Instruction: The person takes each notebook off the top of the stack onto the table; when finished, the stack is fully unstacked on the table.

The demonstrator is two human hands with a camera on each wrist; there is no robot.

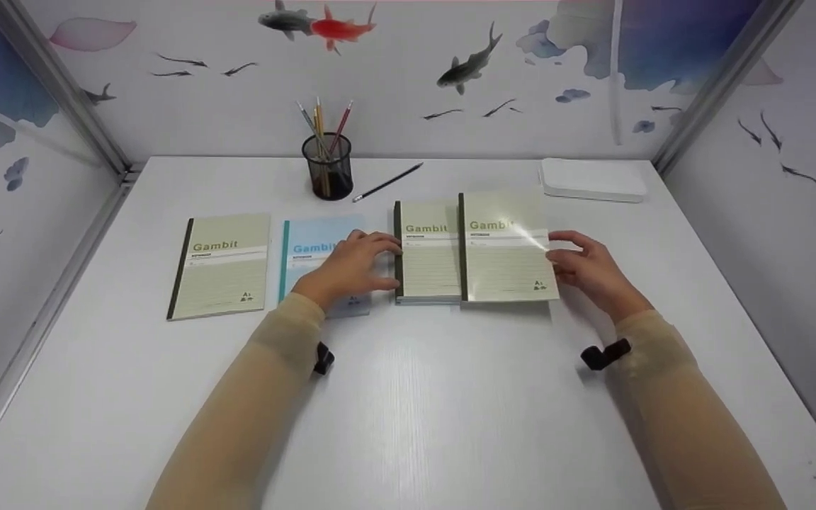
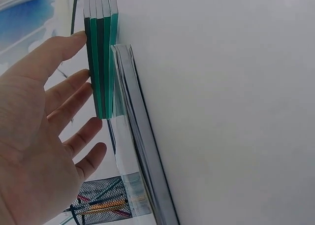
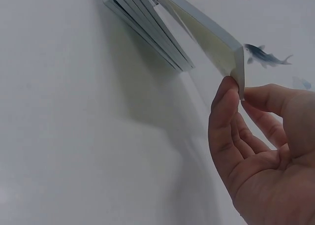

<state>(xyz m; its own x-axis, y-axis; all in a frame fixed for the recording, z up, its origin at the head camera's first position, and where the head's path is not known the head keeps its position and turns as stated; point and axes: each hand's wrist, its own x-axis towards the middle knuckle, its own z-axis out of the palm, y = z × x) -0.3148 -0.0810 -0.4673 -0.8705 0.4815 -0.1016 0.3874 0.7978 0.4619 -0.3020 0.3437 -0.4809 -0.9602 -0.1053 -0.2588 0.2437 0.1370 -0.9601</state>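
Observation:
My right hand (image 1: 596, 276) pinches the right edge of a green Gambit notebook (image 1: 507, 262) between thumb and fingers. This notebook (image 3: 219, 38) is tilted, its right edge raised, and its left side overlaps a stack of notebooks (image 1: 426, 265) with a green cover on top. In the left wrist view, the stack's spines (image 2: 102, 67) alternate dark and teal. My left hand (image 1: 355, 265) has its thumb and fingertips at that spine side, fingers mostly extended. Under the left hand lies a blue Gambit notebook (image 1: 302, 273), partly hidden by it.
Another green notebook (image 1: 227, 276) lies at the far left. A black mesh pen cup (image 1: 330, 170) with several pencils stands at the back, a dark pencil (image 1: 388, 183) beside it. A white flat case (image 1: 592, 179) is at the back right. Printed walls (image 1: 380, 92) enclose the table.

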